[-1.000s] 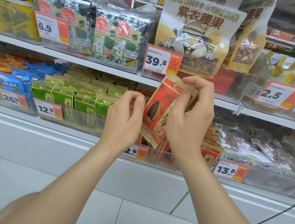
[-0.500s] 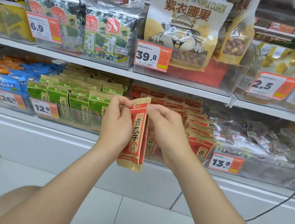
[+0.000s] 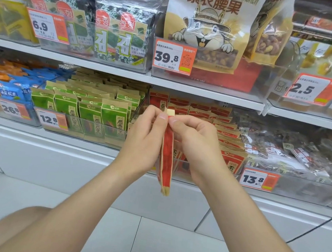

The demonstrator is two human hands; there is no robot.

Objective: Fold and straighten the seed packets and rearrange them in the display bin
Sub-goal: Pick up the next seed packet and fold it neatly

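The red seed packet (image 3: 166,157) hangs upright and edge-on in front of the display bin (image 3: 183,169), just off the front edge of the lower shelf (image 3: 76,142). The left hand (image 3: 145,140) and right hand (image 3: 196,143) both pinch its folded top strip, thumbs and forefingers clamped tight. It looks light, papery and easily creased, with loose seeds likely shifting inside, so the flat sealed top or the side edges seem the safest grip. Green packets (image 3: 91,115) fill the neighbouring bin to the left. Pale floor tiles (image 3: 148,237) lie below.
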